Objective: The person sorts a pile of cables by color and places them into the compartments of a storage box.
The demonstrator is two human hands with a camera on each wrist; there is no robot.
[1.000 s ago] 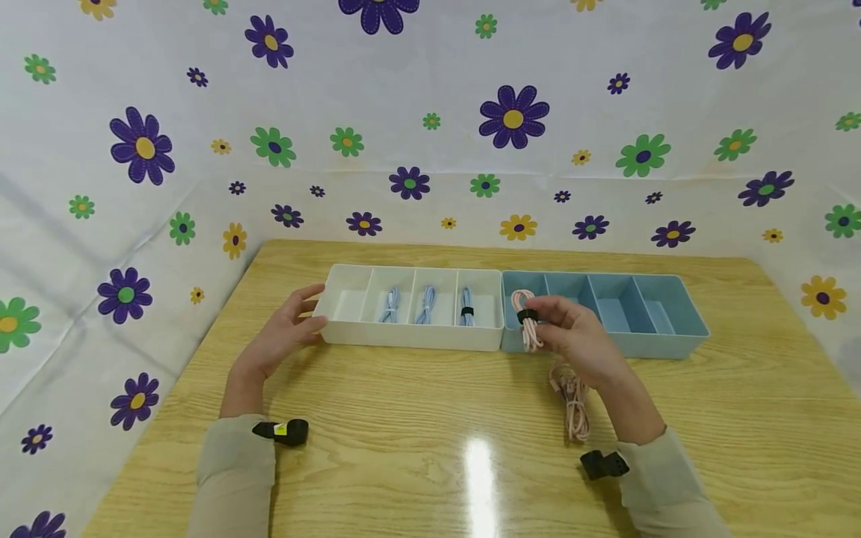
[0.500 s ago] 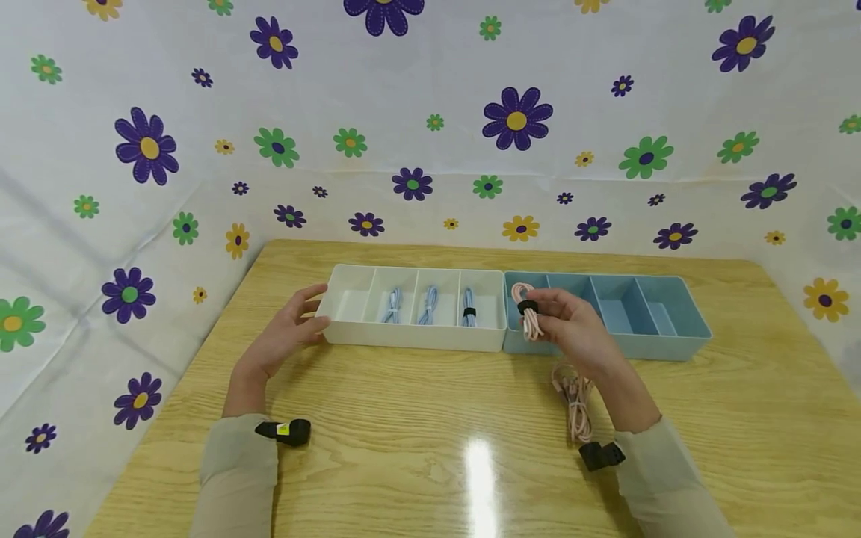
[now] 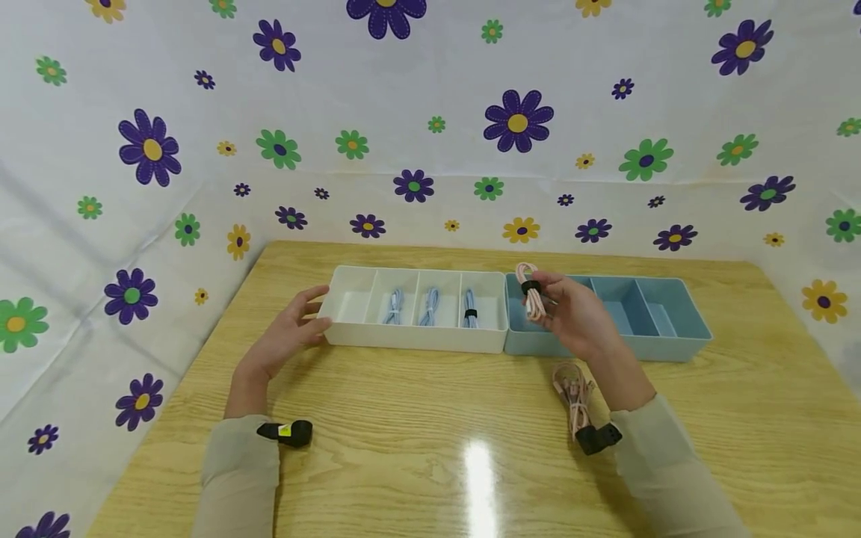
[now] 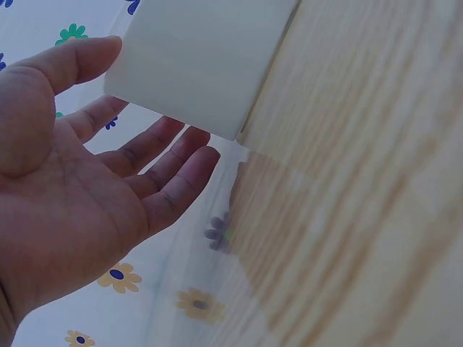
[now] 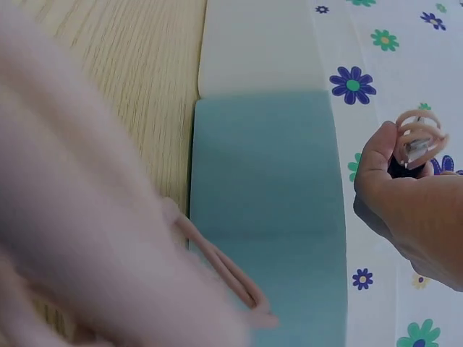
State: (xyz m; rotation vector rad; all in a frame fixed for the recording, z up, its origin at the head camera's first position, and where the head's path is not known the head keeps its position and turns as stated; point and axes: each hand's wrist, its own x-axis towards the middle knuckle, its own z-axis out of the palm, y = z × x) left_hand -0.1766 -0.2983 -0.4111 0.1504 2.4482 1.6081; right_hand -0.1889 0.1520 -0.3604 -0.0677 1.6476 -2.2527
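Observation:
My right hand (image 3: 581, 317) pinches a coiled pink cable (image 3: 534, 305) bound with a black strap, above the leftmost compartment of the blue divided box (image 3: 619, 348). In the right wrist view the held pink cable (image 5: 427, 130) sticks out past my thumb. On the table below that wrist lies a second coiled pink cable (image 3: 575, 392), blurred close up in the right wrist view. At the left end of the white divided box (image 3: 417, 338) is my left hand (image 3: 285, 338), its fingers loosely spread around the end wall (image 4: 195, 65), thumb at the edge.
Coiled light-blue cables (image 3: 394, 308) lie in the white box, one in each of its three right compartments; the rightmost has a black strap. Both boxes stand end to end on the wooden table (image 3: 377, 426). A flowered cloth (image 3: 437, 149) hangs behind and at the sides.
My right hand has lifted the strapped pink cable and moved it away from me, up from the blue box's front edge. My left hand stays at the white box's end.

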